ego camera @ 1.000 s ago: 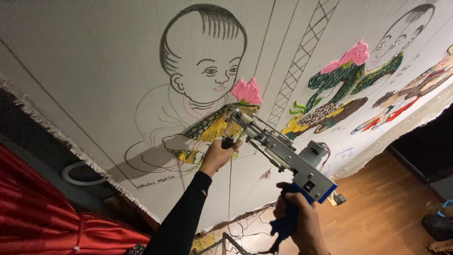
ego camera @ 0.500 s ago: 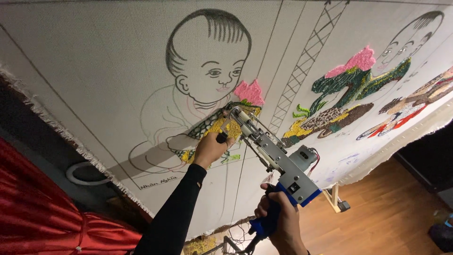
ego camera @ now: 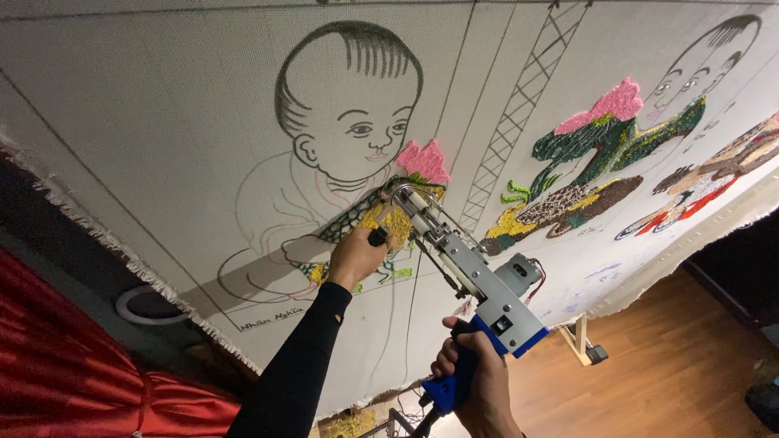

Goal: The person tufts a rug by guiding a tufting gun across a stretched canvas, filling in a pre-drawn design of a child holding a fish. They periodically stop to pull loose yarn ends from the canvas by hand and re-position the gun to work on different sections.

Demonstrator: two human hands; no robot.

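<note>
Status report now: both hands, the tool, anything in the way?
Left hand grips front knob, right hand on blue handle. Tufting gun tip against cloth. Nothing blocking.

The needle tip of the tufting gun (ego camera: 471, 276) was hidden where it met the cloth (ego camera: 162, 122). The left hand (ego camera: 355, 256) covered most of the black front handle and part of the tufted yellow patch. The right hand (ego camera: 479, 385) was cut off at the bottom edge, as was the blue grip's lower end. The second drawn face ran off the upper right corner.
</note>
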